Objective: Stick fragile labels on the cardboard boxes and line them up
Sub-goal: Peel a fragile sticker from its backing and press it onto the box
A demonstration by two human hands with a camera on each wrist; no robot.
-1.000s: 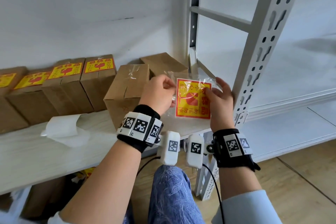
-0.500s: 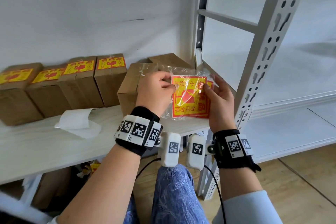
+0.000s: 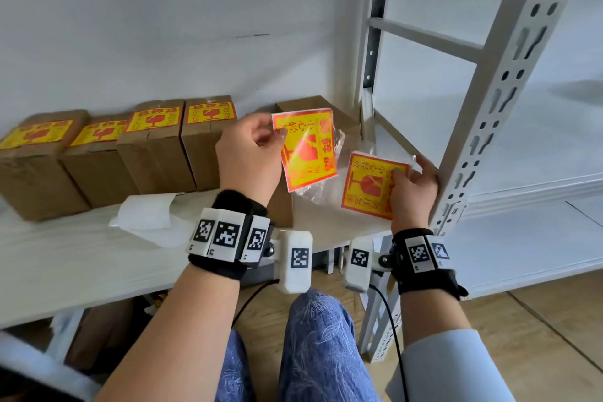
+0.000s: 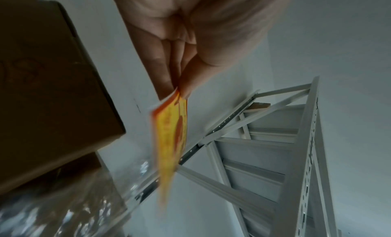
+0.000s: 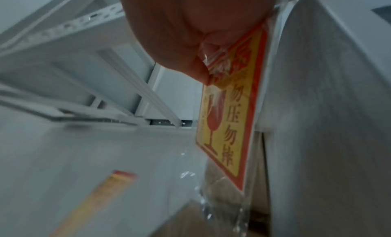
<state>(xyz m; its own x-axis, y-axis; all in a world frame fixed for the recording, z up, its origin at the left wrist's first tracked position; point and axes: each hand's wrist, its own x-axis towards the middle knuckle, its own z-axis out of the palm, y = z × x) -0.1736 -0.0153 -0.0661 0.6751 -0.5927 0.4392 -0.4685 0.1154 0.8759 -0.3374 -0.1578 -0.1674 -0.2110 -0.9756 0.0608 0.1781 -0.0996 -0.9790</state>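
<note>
My left hand (image 3: 277, 135) pinches the top corner of a single yellow-and-red fragile label (image 3: 305, 147), held upright above the table; its edge shows in the left wrist view (image 4: 171, 132). My right hand (image 3: 403, 173) grips the pack of labels (image 3: 370, 186) in its clear plastic bag (image 3: 321, 188), thumb on the front (image 5: 203, 78). Several labelled cardboard boxes (image 3: 153, 143) stand in a row along the wall at the left. An unlabelled box (image 3: 282, 209) stands mostly hidden behind my left hand. Another unlabelled box (image 3: 301, 103) stands behind it.
A peeled white backing sheet (image 3: 146, 215) lies on the white table (image 3: 81, 271) in front of the row. A grey metal shelf upright (image 3: 489, 91) stands just right of my right hand. My knees are under the table's edge.
My left hand has drawn one label out of the bag and carried it up and left. My right hand has moved down and right with the pack.
</note>
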